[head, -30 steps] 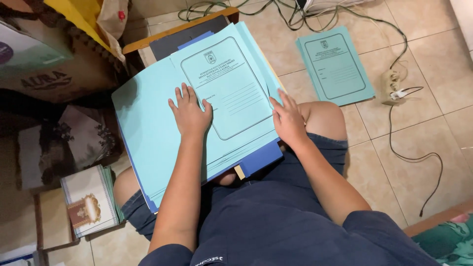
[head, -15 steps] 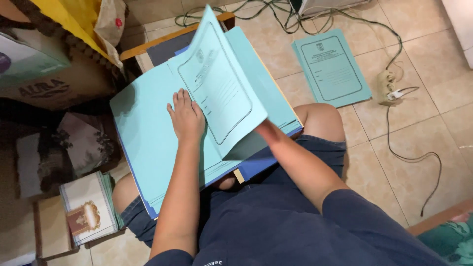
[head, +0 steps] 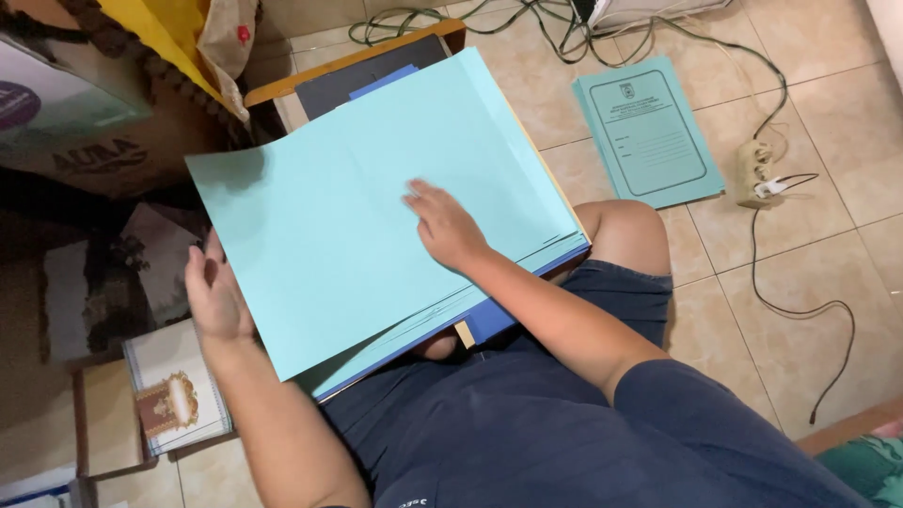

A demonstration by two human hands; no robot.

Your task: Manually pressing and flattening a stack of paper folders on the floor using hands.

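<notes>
**Blank blue sheets across the lap, both hands open**

A person sits on a tiled floor [head: 828, 310] with a stack of light blue folders [head: 376, 226] spread over the lap. The top face of the stack is plain, with no print showing. Under the stack lies a darker blue folder [head: 489, 320], whose edge peeks out along the lower right side, just above the shorts.

The right hand [head: 447, 226] lies flat on the middle of the top sheet, fingers spread and pointing left, palm down. It grips nothing; it only presses on the paper. The left hand [head: 216, 296] is at the left edge of the stack, open, fingers up and slightly curled, with the palm turned towards the sheet's edge. Whether it touches the paper or stands just beside it is hard to tell.

On the floor, to the upper right and well apart from the lap, lies another blue folder [head: 649, 132] with a printed frame on its cover. Just beside it sits a power strip [head: 755, 174] with a dark cable [head: 800, 310] trailing across the tiles. At the far left stand a cardboard box [head: 85, 141] and, lower down, a white book with a gold emblem [head: 174, 395]. A wooden-edged board [head: 357, 61] lies behind the stack.
</notes>
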